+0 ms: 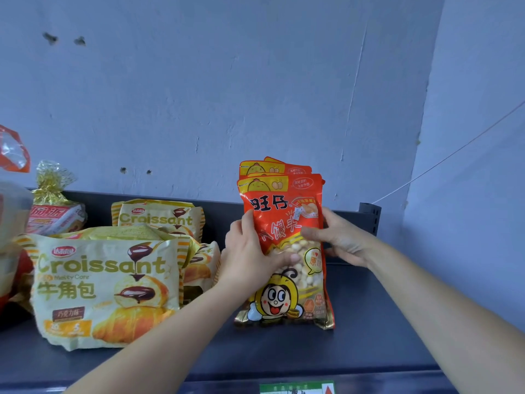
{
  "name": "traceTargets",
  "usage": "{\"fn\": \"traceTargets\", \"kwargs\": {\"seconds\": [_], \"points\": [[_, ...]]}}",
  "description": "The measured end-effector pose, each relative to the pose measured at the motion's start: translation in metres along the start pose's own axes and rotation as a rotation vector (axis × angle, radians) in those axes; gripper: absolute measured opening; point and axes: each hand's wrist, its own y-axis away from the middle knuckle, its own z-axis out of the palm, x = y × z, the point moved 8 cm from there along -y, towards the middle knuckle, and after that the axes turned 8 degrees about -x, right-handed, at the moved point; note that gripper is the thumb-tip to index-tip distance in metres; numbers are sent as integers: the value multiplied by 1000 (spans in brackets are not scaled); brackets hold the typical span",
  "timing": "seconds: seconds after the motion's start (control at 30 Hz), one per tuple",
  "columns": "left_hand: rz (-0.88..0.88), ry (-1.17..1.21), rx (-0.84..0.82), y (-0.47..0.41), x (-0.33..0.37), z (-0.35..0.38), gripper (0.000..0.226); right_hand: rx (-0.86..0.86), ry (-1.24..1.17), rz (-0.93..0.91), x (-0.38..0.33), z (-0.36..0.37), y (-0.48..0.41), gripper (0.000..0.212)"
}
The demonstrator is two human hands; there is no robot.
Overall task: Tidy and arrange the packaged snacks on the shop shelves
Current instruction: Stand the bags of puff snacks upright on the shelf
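Two hands clamp the front red snack bag [292,291] by its side edges, fingers curled: left hand [251,253], right hand [342,240]. I judge it light, slippery and crushable, so this side hold suits it. It stands on the dark shelf [375,322], 3 o'clock from the croissant bags [105,285], long axis upright, top at 12 o'clock.

- The red-orange bag [284,251] has a cartoon child and a clear window full of small pale balls. It stands upright on the shelf [369,322].
- At least two same bags [279,167] stand close behind it, only their tops showing.
- Yellow croissant bags [105,291] stand at its left, one in front and others behind.
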Motion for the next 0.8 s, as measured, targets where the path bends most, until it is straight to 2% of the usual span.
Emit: {"fn": "traceTargets", "kwargs": {"seconds": [0.07, 0.17, 0.27, 0.4, 0.47, 0.57, 0.63, 0.67, 0.8], "points": [[-8, 129, -80, -2, -6, 6, 131, -65, 122, 0, 2, 4, 5, 96], [48, 379, -234, 0, -7, 16, 136, -16, 208, -45, 4, 0, 10, 103], [105, 359, -411, 5, -1, 24, 151, 69, 212, -91, 4, -9, 17, 97], [179, 181, -264, 2, 6, 16, 154, 199, 268, -227, -2, -17, 26, 92], [156, 156, -192, 4, 3, 18, 151, 177, 322, -239, 1, -12, 28, 96], [135, 181, -158, 8, -4, 20, 150, 21, 414, -162, 21, 5, 29, 121], [135, 179, -154, 8, -7, 20, 150, 7, 459, -119, 36, 7, 32, 136], [141, 168, -146, 6, -7, 20, 149, 29, 472, -113, 39, 6, 33, 136], [178, 172, -170, -3, -3, 20, 147, 42, 500, -105, 40, 4, 29, 115]]}}
